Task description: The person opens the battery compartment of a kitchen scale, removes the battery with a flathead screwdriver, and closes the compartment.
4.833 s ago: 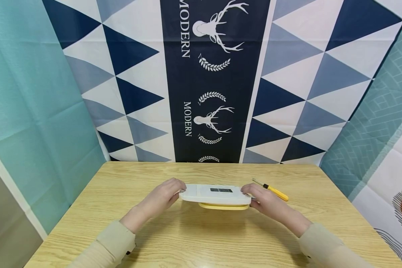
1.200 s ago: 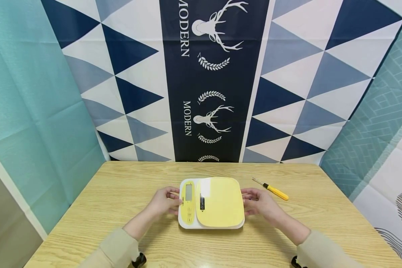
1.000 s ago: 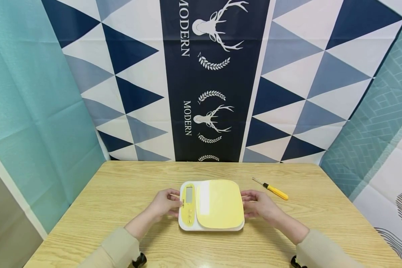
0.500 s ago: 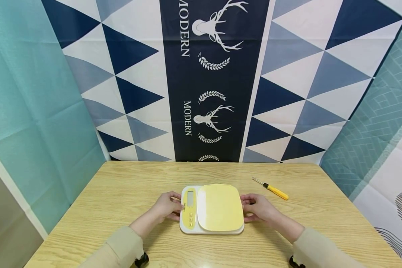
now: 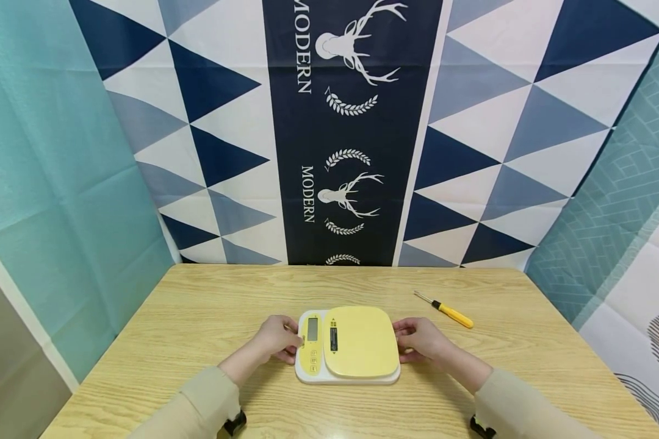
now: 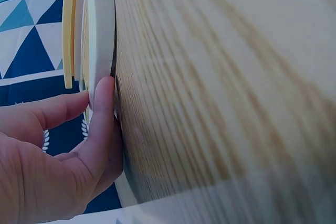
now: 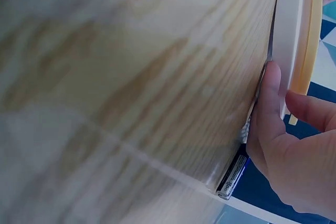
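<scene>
A white kitchen scale (image 5: 318, 374) with a yellow weighing plate (image 5: 362, 347) is face up at the middle of the table, display on its left. My left hand (image 5: 277, 338) holds its left edge, thumb on top near the display and fingers at the side. In the left wrist view the fingertips (image 6: 104, 90) reach under the white base, close over the wood. My right hand (image 5: 421, 340) grips the right edge in the same way. By the right fingers, the right wrist view shows a small blue cylinder with white print (image 7: 233, 174), like a battery; the head view hides it.
A screwdriver with a yellow handle (image 5: 454, 314) lies on the wooden table (image 5: 225, 292) behind my right hand, its shaft pointing to the back left. Patterned cloth (image 5: 340, 134) hangs behind the table, with more cloth at both sides.
The scale, earlier held underside up with a dark rectangle showing, is now face up. Lately both hands have brought it down and slightly nearer. The screwdriver has not moved.
</scene>
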A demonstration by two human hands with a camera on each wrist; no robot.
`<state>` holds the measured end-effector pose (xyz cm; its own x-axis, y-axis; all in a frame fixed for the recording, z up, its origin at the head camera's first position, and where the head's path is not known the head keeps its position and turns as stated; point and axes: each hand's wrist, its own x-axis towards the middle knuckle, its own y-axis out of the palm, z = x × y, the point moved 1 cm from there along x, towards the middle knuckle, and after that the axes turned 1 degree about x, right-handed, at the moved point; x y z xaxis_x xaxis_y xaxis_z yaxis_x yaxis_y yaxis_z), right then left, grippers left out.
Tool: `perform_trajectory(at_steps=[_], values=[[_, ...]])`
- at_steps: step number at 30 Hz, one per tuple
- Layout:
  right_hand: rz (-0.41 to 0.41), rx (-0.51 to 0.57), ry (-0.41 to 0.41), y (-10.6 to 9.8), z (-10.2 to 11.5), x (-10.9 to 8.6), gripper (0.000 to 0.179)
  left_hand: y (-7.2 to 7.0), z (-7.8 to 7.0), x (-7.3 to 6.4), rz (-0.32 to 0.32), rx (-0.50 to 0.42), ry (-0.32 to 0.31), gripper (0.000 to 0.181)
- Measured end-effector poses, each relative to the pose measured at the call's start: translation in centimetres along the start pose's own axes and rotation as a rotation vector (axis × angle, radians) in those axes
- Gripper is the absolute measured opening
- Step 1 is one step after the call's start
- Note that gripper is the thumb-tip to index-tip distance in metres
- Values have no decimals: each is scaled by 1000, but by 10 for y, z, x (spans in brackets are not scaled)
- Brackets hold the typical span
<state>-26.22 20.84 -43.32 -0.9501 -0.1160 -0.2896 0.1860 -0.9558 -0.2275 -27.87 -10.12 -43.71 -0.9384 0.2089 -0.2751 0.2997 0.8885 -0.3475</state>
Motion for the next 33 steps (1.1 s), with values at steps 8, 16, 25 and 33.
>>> perform_trajectory(at_steps=[8,16,25,33], values=[[22,-60,-17,1,3,-1,37,-1,-1,5,-11,75,55,29],[155,-18,-12,-5,4,-10,44,-13,-9,10,51,86,7,28],[271,29,38,-12,2,-29,47,-14,-14,25,33,85,-46,32],[397,184,127,-15,-3,-44,43,-14,-15,40,24,69,-77,25]])
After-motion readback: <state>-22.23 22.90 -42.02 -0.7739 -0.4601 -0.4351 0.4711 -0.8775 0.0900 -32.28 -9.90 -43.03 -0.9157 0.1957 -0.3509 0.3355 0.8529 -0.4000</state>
